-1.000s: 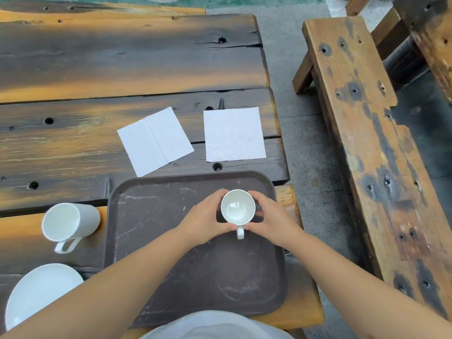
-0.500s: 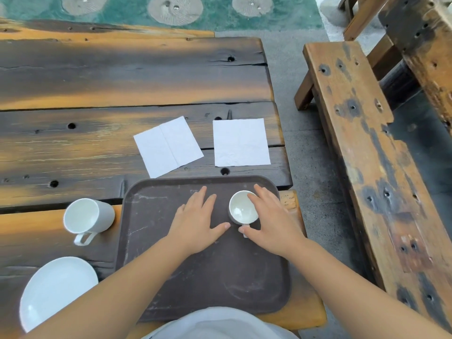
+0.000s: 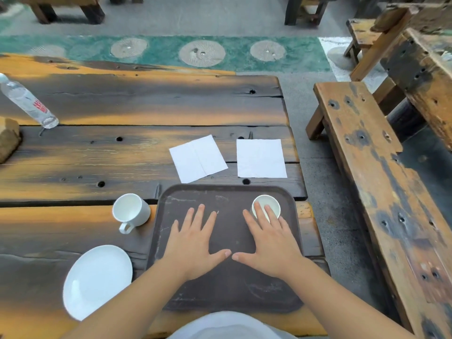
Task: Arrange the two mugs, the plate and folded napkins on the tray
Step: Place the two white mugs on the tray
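Spanning most of the view, the weathered plank desk point(image 3: 137, 106) now shows more of its far side than half a second ago: a clear water bottle point(image 3: 28, 102) lying at far left, cut by the frame edge, and a brownish block point(image 3: 7, 140) at the left edge, also cut off, too partial to identify. A wooden bench point(image 3: 381, 192) runs along the right.

Dark brown tray point(image 3: 227, 285) sits at the near edge of the desk; its near rim is hidden behind a pale garment at bottom centre.

White plate point(image 3: 96, 280) lies on the desk left of the tray, off it. Two napkins rest flat beyond the tray's far rim: left napkin point(image 3: 198, 158) angled, right napkin point(image 3: 261, 158) square-on. Neither is on the tray.

Left hand point(image 3: 193, 245): fully open, fingers spread, palm down over the tray, holding nothing. Earlier it was beside the mug; now well apart from it.

Right hand point(image 3: 271, 243): also open, flat, holding nothing. Earlier it flanked the cup; now its fingertips overlap the nearer rim of the mug on the tray point(image 3: 267, 206). Contact or hover cannot be told. That mug stands upright in the tray's far right corner, handle hidden.

Second mug point(image 3: 130, 212) stands on the desk just left of the tray, handle toward the person.
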A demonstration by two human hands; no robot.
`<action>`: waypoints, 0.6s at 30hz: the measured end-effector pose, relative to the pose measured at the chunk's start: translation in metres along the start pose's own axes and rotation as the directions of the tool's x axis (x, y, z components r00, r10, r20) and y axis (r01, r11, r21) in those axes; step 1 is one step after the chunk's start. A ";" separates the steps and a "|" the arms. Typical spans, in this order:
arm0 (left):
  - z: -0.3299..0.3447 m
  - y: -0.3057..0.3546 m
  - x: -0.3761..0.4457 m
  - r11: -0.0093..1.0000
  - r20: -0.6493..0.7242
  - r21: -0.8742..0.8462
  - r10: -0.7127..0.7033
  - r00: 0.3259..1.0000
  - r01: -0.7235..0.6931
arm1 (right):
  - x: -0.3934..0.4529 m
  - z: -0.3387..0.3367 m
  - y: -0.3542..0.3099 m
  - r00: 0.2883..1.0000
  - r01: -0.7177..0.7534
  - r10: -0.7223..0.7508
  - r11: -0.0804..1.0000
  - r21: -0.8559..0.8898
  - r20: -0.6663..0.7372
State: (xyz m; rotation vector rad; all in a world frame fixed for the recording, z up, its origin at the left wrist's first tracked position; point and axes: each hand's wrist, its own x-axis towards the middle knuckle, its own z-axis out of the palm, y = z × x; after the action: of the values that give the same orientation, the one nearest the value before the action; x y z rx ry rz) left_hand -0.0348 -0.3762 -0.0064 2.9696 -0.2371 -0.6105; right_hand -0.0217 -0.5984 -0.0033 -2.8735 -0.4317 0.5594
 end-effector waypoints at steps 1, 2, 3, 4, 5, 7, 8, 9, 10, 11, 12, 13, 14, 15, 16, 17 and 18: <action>0.000 -0.004 -0.006 1.000 -0.003 -0.001 -0.006 1.000 0.006 | -0.003 0.001 -0.006 1.000 0.004 -0.004 1.000 -0.002 0.000; 0.001 -0.008 -0.013 1.000 -0.006 -0.001 -0.010 1.000 0.010 | -0.006 0.001 -0.011 1.000 0.008 -0.008 1.000 -0.006 0.004; 0.000 -0.013 -0.018 1.000 -0.007 -0.001 -0.014 1.000 0.014 | -0.008 0.002 -0.017 1.000 0.012 -0.012 1.000 -0.008 0.012; 0.000 -0.017 -0.024 1.000 -0.009 -0.001 -0.017 1.000 0.017 | -0.010 0.003 -0.022 1.000 0.015 -0.015 1.000 -0.008 0.022; -0.001 -0.022 -0.029 1.000 -0.012 -0.002 -0.019 1.000 0.019 | -0.012 0.004 -0.027 0.999 0.016 -0.016 1.000 -0.006 0.033; -0.003 -0.032 -0.037 1.000 -0.015 -0.006 -0.024 1.000 0.024 | -0.015 0.006 -0.039 0.998 0.019 -0.018 1.000 -0.009 0.064; -0.004 -0.038 -0.042 1.000 -0.016 -0.007 -0.025 1.000 0.025 | -0.016 0.007 -0.045 0.996 0.022 -0.020 1.000 -0.013 0.083; -0.005 -0.043 -0.045 1.000 -0.019 -0.009 -0.028 0.999 0.028 | -0.018 0.008 -0.051 0.994 0.025 -0.023 1.000 -0.017 0.103; -0.007 -0.049 -0.049 0.999 -0.022 -0.011 -0.030 0.999 0.030 | -0.019 0.009 -0.057 0.992 0.029 -0.026 0.999 -0.021 0.121; -0.008 -0.055 -0.053 0.999 -0.024 -0.013 -0.032 0.999 0.032 | -0.019 0.010 -0.064 0.990 0.033 -0.030 0.999 -0.023 0.138; -0.010 -0.061 -0.057 0.999 -0.024 -0.016 -0.031 0.999 0.031 | -0.019 0.010 -0.070 0.988 0.036 -0.033 0.999 -0.023 0.152; -0.011 -0.068 -0.060 0.999 -0.025 -0.016 -0.029 0.999 0.029 | -0.018 0.011 -0.077 0.986 0.039 -0.035 0.999 -0.022 0.164; -0.013 -0.076 -0.064 1.000 -0.026 -0.016 -0.026 0.999 0.025 | -0.017 0.010 -0.084 0.984 0.040 -0.036 0.999 -0.022 0.173; -0.016 -0.083 -0.067 1.000 -0.030 -0.018 -0.022 0.999 0.021 | -0.014 0.010 -0.092 0.983 0.040 -0.036 0.999 -0.020 0.178; -0.018 -0.091 -0.070 1.000 -0.035 -0.023 -0.018 0.999 0.017 | -0.012 0.009 -0.100 0.983 0.042 -0.038 0.999 -0.018 0.179; -0.020 -0.100 -0.073 0.999 -0.040 -0.031 -0.016 0.999 0.015 | -0.009 0.008 -0.109 0.983 0.047 -0.043 0.999 -0.017 0.178; -0.023 -0.108 -0.076 0.999 -0.047 -0.040 -0.017 0.999 0.015 | -0.006 0.007 -0.118 0.983 0.053 -0.050 0.998 -0.018 0.175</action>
State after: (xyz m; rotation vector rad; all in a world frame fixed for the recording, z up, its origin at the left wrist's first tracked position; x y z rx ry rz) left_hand -0.0801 -0.2553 0.0296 2.9462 -0.1949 -0.5396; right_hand -0.0591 -0.4885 0.0193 -2.8359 -0.5401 0.8057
